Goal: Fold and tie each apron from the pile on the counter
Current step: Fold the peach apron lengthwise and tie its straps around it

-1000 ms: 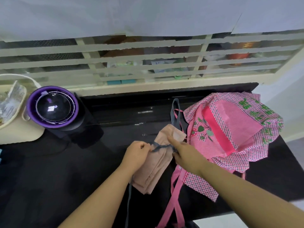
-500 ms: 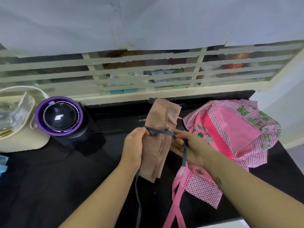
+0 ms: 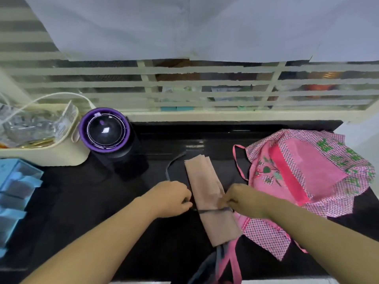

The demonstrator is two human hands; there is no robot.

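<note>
My left hand [image 3: 170,198] and right hand [image 3: 244,201] each pinch the grey strap [image 3: 211,210], which is drawn across the folded beige apron [image 3: 205,181]. The apron lies near the middle of the counter [image 3: 82,201], towards its front edge. I judge the bundle light, soft and quick to unfold, so I'd hold the strap close against it. My fingers hide any knot. The loose tails drop past the front edge, tangled with the pink apron [image 3: 307,175] alongside.

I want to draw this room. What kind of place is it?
Probably a home kitchen, though I can't be sure. A shiny black counter holds a round purple-rimmed appliance, a folded beige apron and a pink apron, below a barred window.
</note>
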